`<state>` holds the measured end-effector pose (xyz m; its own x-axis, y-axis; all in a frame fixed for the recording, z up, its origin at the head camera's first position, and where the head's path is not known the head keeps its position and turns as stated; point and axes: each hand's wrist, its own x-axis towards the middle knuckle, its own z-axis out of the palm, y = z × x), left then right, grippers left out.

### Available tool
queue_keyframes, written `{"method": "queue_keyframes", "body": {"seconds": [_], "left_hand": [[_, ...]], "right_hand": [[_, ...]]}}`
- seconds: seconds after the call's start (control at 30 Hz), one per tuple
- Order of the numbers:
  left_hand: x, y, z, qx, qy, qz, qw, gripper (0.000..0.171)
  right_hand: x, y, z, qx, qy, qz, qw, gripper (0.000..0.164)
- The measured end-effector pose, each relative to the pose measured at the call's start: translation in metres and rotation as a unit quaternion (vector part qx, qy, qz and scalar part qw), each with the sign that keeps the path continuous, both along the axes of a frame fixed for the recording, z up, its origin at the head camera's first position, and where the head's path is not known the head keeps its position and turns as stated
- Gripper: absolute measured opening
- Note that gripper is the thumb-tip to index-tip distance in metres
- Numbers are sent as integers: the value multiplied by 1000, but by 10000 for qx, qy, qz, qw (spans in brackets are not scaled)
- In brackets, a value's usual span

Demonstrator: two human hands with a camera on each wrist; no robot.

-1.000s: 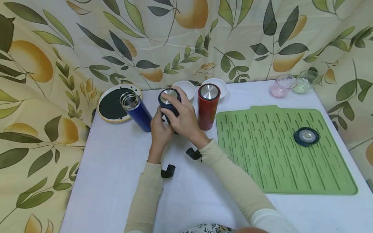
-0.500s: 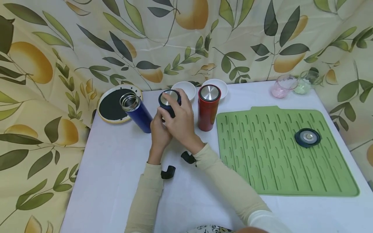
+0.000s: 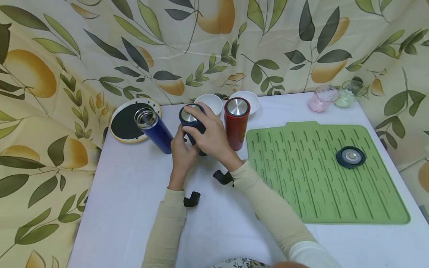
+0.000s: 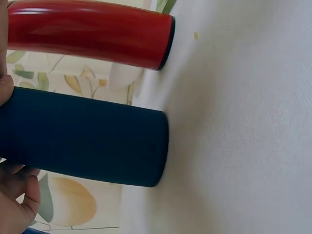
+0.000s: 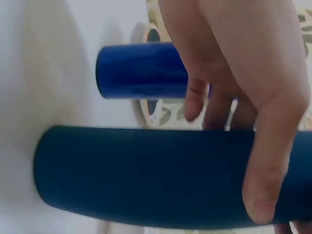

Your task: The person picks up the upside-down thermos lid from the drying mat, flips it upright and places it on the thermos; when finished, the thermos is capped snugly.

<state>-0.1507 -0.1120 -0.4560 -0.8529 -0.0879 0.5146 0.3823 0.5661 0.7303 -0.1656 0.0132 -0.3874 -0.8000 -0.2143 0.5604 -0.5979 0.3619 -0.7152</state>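
Observation:
A dark blue thermos (image 4: 83, 136) stands upright on the white table, its base at the cloth in the left wrist view. Round its upper body my left hand (image 3: 182, 156) holds on with curled fingers. My right hand (image 3: 214, 134) grips the steel-topped lid (image 3: 187, 117), fingers curved over it from the right. Left of my hands stands a brighter blue bottle (image 3: 155, 132) without a lid, its steel mouth uncovered. A red thermos (image 3: 236, 128) with a steel-topped lid stands just to the right. Part of the dark thermos is hidden behind my hands in the head view.
A green ridged mat (image 3: 311, 186) covers the right side, with a dark round bottle stopper (image 3: 350, 157) on it. Behind stand two white bowls (image 3: 254, 103) and two tinted glasses (image 3: 320, 104). A black oval plate with a pale rim (image 3: 125, 123) lies back left.
My right wrist swung a little left half a second ago and is back to the right now, its fingers still on the lid. My left hand keeps its hold on the thermos.

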Motion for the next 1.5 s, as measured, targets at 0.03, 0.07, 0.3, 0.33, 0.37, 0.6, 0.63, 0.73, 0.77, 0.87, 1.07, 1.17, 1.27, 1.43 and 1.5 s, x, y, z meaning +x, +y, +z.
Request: {"method": "queue_keyframes", "body": {"seconds": [0.03,0.07,0.3,0.33,0.37,0.6,0.63,0.73,0.77,0.87,1.07,1.17,1.27,1.43,1.5], "left_hand": [[0,0,0,-2,28,4,10000,48],[0,0,0,-2,42,8,10000,48],[2,0,-1,134,28,-14,9999,66],[2,-1,0,148,-43,-21,9999,68],[3,-2,1,153,-137,-25,9998,71],[28,-10,9,409,-549,385,9969,66],[34,-11,11,541,-447,501,9963,60],[54,-6,11,708,-112,559,9959,40],[60,-2,10,619,-90,417,9972,34],[74,19,1,-178,-512,-500,9973,30],[84,79,-14,-2038,-1695,-2842,9214,52],[85,101,-20,-2428,-1882,-3346,8909,57],[86,114,-26,-2745,-1895,-3466,8767,56],[86,121,-32,-2816,-1914,-3397,8768,54],[86,121,-32,-2713,-1966,-3438,8772,53]], "right_hand": [[1,-1,0,2,77,-78,9999,47],[3,-2,-1,41,103,-145,9998,47],[28,16,13,1093,-325,-79,9934,64],[36,22,18,1130,-249,-1,9933,64],[44,29,24,1067,-108,110,9942,63],[84,151,63,-48,645,643,9958,40],[85,178,64,-339,388,426,9978,37],[85,264,51,-662,-823,-1241,9866,40],[84,291,42,-462,-1362,-1811,9729,43],[87,358,10,1276,-2914,-2802,9057,57],[96,405,-47,2079,-4261,-1889,8600,85],[94,400,-60,2051,-4148,-1676,8705,84],[91,392,-65,2216,-3787,-1711,8822,80],[88,384,-65,2445,-3685,-2007,8741,79],[89,383,-66,2520,-3678,-2160,8687,78]]}}
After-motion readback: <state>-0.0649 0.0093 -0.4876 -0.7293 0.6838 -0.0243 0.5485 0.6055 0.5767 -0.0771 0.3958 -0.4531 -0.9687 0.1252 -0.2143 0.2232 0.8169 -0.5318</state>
